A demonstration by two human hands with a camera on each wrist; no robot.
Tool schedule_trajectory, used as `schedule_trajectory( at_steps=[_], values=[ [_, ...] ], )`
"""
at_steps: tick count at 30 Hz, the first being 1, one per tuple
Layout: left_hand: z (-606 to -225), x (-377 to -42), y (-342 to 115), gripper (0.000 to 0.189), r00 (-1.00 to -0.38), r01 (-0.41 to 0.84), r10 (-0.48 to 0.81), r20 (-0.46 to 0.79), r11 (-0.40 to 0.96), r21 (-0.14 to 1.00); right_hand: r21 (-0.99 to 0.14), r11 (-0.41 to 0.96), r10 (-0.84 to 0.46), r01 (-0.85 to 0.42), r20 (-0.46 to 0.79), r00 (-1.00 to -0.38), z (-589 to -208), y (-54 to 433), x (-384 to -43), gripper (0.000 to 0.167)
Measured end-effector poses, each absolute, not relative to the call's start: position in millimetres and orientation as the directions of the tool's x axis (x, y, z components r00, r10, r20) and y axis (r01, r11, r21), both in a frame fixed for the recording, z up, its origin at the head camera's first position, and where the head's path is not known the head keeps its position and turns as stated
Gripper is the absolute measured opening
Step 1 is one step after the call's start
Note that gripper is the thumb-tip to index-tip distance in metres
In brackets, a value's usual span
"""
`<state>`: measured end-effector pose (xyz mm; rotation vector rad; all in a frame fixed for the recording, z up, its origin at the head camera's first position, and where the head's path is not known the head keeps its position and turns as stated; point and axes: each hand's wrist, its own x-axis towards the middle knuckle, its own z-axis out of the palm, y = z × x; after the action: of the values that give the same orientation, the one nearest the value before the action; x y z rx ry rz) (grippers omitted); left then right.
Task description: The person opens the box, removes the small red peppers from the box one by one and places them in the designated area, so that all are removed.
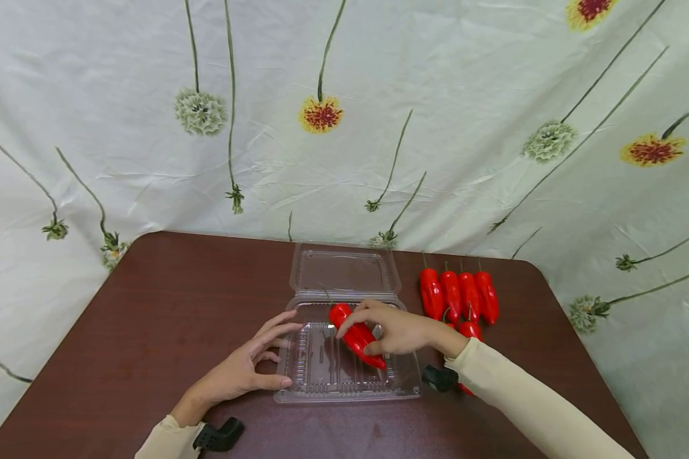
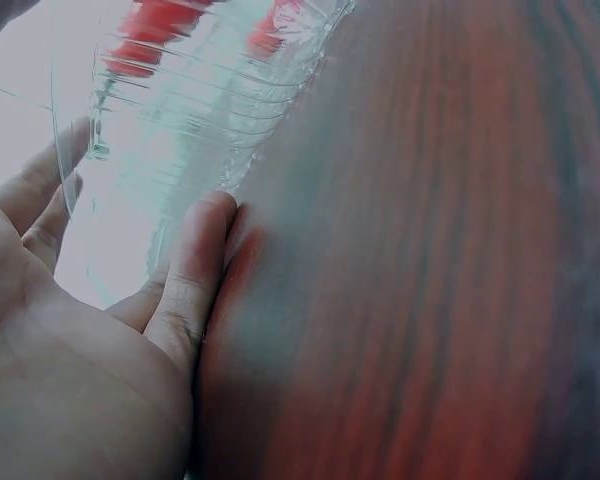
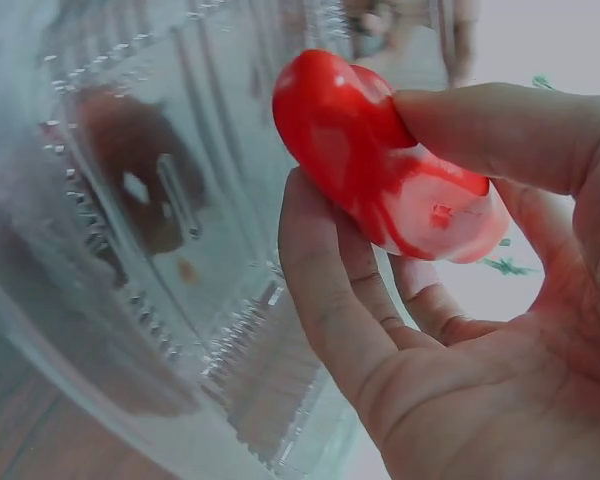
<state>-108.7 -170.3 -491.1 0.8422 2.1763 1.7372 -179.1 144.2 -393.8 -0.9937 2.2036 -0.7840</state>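
My right hand (image 1: 395,326) grips a glossy red chili pepper (image 1: 360,343) between thumb and fingers. The pepper lies slantwise over the base of a clear plastic container (image 1: 347,396), its stem end pointing to the far left. In the right wrist view the pepper (image 3: 350,150) is pinched, with the ribbed container floor behind it. At the container's left side, my left hand (image 1: 242,364) has its fingers spread and loosely bent. Its thumb (image 2: 195,250) lies right at the container's edge, low against the tabletop.
The container's hinged lid (image 1: 344,271) lies folded back toward the curtain. To the right, several red peppers (image 1: 450,294) stand in a row, with more (image 1: 469,329) nearer, partly behind my right wrist. A flowered curtain (image 1: 425,115) hangs behind the brown table (image 1: 166,319).
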Motion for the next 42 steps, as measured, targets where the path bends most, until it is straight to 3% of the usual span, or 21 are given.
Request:
schedule_trajectory(
  at_steps=[9,16,25,32,37,42],
  values=[
    [-492.1,-108.4,-171.7,0.080,-0.803,0.299,0.568,0.184,0.116,0.947,-0.824,0.396,-0.830,-0.405,-0.132,-0.542,-385.6,161.0,-186.2,0.047],
    [-492.6,-108.4,-172.7,0.080,-0.802,0.298,0.569,0.182,0.118,0.947,-0.840,0.406,-0.777,-0.361,-0.109,-0.620,-375.8,176.5,-187.2,0.050],
    [-489.7,-106.7,-171.8,0.079,-0.804,0.292,0.569,0.172,0.125,0.948,-0.909,0.323,-0.739,-0.266,-0.066,-0.671,-372.1,199.4,-186.2,0.058],
    [-488.5,-106.3,-170.8,0.080,-0.798,0.298,0.574,0.184,0.110,0.948,-0.851,0.405,-0.634,-0.333,0.001,-0.773,-370.6,223.7,-183.5,0.061],
    [-489.7,-107.1,-171.3,0.081,-0.799,0.296,0.573,0.181,0.114,0.948,-0.867,0.422,-0.556,-0.263,-0.019,-0.831,-375.3,239.3,-177.7,0.059],
    [-490.0,-106.9,-171.5,0.081,-0.801,0.296,0.570,0.182,0.113,0.948,-0.878,0.423,-0.525,-0.222,-0.037,-0.851,-385.4,255.2,-174.9,0.060]
  ],
)
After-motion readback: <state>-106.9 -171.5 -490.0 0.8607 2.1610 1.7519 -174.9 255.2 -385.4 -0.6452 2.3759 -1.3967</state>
